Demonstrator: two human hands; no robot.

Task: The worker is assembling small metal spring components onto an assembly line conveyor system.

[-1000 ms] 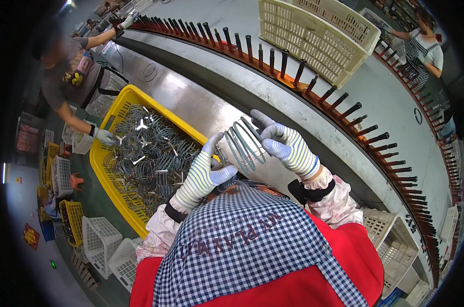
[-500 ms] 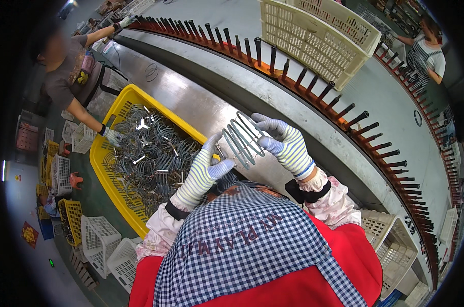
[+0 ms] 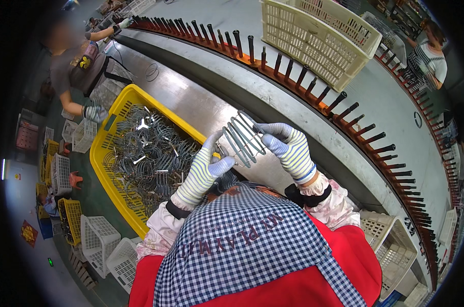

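Observation:
A grey wire coil point(image 3: 243, 139), made of several spaced rings, is held up between my two hands over the metal bench. My left hand point(image 3: 202, 166), in a striped glove, grips the coil's left end, where a small metal piece shows by the fingertips. On its right side, my right hand point(image 3: 289, 148), gloved alike, pinches the wire between thumb and fingers. Just left of my left hand stands a yellow plastic crate point(image 3: 163, 113) heaped with similar wire pieces point(image 3: 147, 148), some with pale metal parts.
A steel bench point(image 3: 175, 89) runs along the front, with a loose wire ring on it. Beyond it curves a rail of dark upright pegs point(image 3: 278, 77). A cream crate point(image 3: 314, 43) stands past the rail. One co-worker point(image 3: 70, 66) is at far left, another point(image 3: 429, 56) at far right.
My right fingers have closed in on the coil, which has tilted slightly. The left co-worker's hand has drawn out of the yellow crate. The pegs on the rail have shifted along.

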